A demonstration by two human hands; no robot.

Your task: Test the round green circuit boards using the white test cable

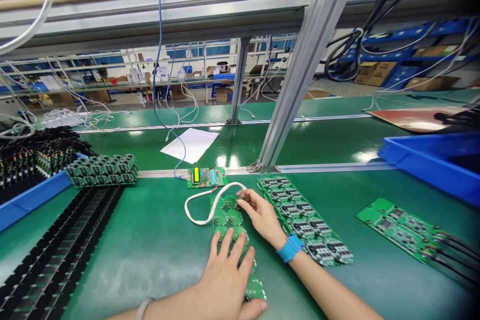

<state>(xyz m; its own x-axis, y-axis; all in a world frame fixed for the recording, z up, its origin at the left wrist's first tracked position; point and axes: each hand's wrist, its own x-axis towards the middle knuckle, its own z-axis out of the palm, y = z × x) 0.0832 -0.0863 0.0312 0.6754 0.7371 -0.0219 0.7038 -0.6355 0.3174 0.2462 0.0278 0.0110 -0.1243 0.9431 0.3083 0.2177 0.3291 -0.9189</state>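
My left hand [228, 272] lies spread over the near half of a green circuit board panel [220, 218] made up of round sections, holding it down flat. At the panel's far right edge, my right hand [261, 212] has its fingers pinched round the end of a white sleeved cable [189, 214]. The fingers mostly hide the tip, so I cannot tell whether it touches the board. The cable loops left and runs to a small green tester board [207, 177] with a lit yellow display [196, 175]. A blue strap [290, 248] circles my right wrist.
Stacked panels with black parts [300, 215] lie right of my right hand. A wired green board [403, 227] and a blue bin [435, 160] are further right. At left are a black slotted rack [56, 250] and bundled round boards [103, 170]. A metal post [300, 70] stands ahead.
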